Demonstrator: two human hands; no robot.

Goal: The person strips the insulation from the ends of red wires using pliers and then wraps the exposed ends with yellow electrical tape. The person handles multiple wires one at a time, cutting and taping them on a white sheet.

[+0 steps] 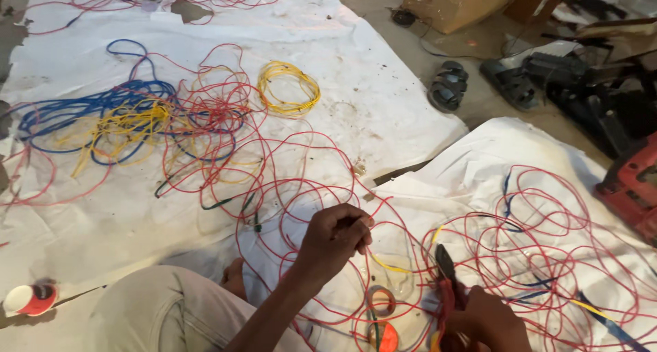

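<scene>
The red wire [356, 218] lay looped over the white sheet [383, 99] on the floor, one strand pinched in my left hand [335, 239], fingers clamped on it. My right hand [487, 319] was closed around red-handled pliers [448, 277]. Sound practice: keep the strand taut, jaws square. Yellow coil [289, 86] and tape rolls [381, 301] lay nearby.

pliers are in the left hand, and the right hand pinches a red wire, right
Not quite: the hands are swapped. In the head view, the pliers are in the right hand, and the left hand pinches the red wire.
</scene>
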